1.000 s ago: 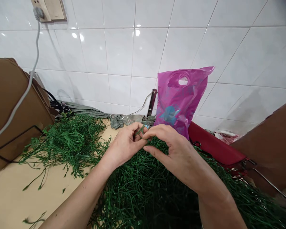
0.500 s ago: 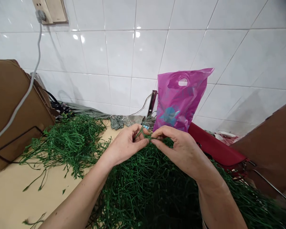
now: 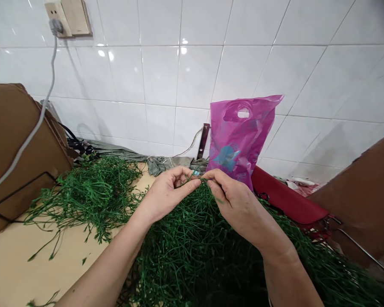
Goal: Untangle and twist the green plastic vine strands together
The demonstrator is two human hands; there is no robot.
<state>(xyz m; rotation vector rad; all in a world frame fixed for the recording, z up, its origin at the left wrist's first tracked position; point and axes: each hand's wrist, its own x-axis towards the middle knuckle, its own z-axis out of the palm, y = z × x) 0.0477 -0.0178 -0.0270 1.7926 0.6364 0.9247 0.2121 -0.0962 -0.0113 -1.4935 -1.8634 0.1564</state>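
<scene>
Close together above a big heap of thin green artificial plant stems [image 3: 185, 243], both hands pinch a slender green stem [image 3: 205, 180]. My left hand [image 3: 169, 189] grips it between thumb and curled fingers, with a bit of green showing at the fingertips. From the right, my right hand [image 3: 232, 196] pinches the same piece, fingers bent inward, and a short green strand lies against its palm side. The exact joint between the fingertips is too small to make out. A smaller pile of green stems [image 3: 92, 187] rests on the pale tabletop [image 3: 16, 264] to the left.
A purple plastic bag [image 3: 243, 132] leans against the white tiled wall [image 3: 160, 72]. Beside it lies a red bag [image 3: 291, 196]. Cardboard boxes [image 3: 16, 149] stand at left and right. A grey cable [image 3: 38, 123] hangs down from a wall socket.
My right hand has curled its fingers further inward and turned slightly, and a green strand now shows by its palm. The fingertips of both hands remain close together. The view has shifted slightly.
</scene>
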